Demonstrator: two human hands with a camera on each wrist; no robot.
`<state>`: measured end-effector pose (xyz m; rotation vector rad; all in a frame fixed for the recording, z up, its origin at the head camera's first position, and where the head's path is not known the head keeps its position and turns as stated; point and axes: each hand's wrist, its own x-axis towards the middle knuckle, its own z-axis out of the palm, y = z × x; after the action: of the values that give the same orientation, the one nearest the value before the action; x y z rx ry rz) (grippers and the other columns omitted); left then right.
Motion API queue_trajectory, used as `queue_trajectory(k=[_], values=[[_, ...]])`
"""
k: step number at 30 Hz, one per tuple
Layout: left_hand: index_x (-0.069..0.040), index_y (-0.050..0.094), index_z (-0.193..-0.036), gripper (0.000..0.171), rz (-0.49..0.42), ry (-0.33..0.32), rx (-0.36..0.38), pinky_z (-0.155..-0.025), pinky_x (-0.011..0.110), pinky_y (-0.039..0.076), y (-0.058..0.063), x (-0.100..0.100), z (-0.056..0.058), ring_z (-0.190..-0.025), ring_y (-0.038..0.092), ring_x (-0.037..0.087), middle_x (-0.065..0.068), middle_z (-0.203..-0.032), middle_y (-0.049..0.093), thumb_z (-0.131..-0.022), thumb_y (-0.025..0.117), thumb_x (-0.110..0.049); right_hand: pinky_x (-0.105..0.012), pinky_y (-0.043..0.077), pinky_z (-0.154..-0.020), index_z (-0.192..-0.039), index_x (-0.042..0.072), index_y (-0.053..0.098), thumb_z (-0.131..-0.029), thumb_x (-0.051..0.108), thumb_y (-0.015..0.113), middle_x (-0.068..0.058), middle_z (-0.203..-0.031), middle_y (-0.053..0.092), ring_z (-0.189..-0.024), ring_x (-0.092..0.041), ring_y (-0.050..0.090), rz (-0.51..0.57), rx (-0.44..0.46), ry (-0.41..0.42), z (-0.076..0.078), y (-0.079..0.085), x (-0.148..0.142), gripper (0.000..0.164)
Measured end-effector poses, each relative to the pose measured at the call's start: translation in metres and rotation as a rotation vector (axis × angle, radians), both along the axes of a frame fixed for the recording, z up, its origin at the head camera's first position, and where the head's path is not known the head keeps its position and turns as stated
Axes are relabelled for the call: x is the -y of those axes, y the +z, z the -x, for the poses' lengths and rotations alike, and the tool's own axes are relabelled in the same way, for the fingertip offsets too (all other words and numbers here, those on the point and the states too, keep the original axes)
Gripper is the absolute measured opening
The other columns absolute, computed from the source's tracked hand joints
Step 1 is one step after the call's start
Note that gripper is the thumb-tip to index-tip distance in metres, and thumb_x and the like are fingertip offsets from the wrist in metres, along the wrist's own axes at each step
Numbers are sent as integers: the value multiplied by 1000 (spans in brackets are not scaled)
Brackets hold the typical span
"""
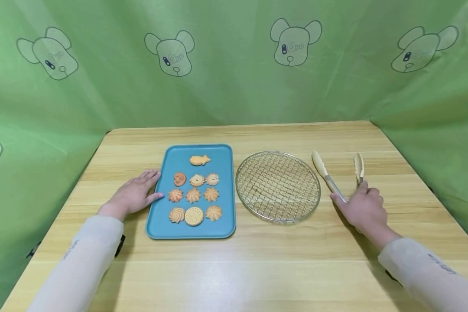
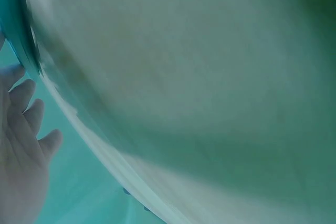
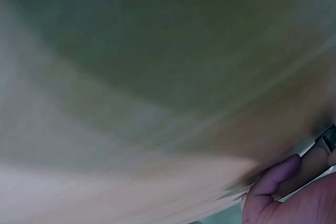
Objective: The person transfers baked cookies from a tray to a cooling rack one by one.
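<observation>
You have your left hand (image 1: 134,194) at the left edge of the blue tray (image 1: 218,158), fingers extended and loosely spread, the fingertips and thumb touching its rim. Your right hand (image 1: 366,210) grips the tongs (image 1: 335,187) toward the right edge of the desk (image 1: 257,268) — their two arms stand apart, pale scalloped tips pointing to the far edge.

The tray lies left of the desk's middle, nearer the far edge than the near one. On it are ten biscuits (image 1: 193,195): a fish-shaped biscuit (image 1: 199,160) alone near the tray's far edge, then three rows of three running toward its near edge. Just beside the tray's right edge sits a round wire rack (image 1: 278,186), between it and the tongs. Green cloth (image 1: 234,99) printed with animal-head outlines hangs behind the desk's far edge — your pale sleeves (image 1: 83,255) reach in from the near corners.
</observation>
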<state>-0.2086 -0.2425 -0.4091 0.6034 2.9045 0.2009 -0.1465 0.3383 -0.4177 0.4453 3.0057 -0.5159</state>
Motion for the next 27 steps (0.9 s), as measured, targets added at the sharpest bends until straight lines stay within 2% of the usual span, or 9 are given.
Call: queue_trajectory(k=[6,10,13,27], values=[[0,21,-151,73,-5,-3,-6,-111,57,17,2,-1,0,-141,12,39,20,-155,17,-99,47,-45,-58,44,-53,-138,-24,-1,-89,69,36,-52,-117,24,-92,-62,39,7,15,0,-1,5,-2,111],[0,21,-150,73,-5,-7,-10,-111,57,17,2,-1,-1,-141,12,40,21,-155,17,-99,47,-45,-49,44,-47,-136,-26,2,-90,66,39,-51,-114,24,-76,-53,48,27,28,4,0,9,-3,110],[1,22,-150,73,-3,-9,-12,-111,57,17,2,-1,-1,-141,12,40,21,-155,17,-99,47,-44,-45,43,-45,-133,-28,4,-90,64,42,-50,-112,24,-66,-47,51,35,31,6,1,11,-5,109],[1,22,-150,72,-12,-3,-13,-112,56,17,1,-1,-2,-141,12,40,22,-154,17,-99,47,-44,-48,43,-50,-133,-27,7,-87,63,46,-43,-102,30,-70,-47,49,26,8,-9,-1,11,-9,108]])
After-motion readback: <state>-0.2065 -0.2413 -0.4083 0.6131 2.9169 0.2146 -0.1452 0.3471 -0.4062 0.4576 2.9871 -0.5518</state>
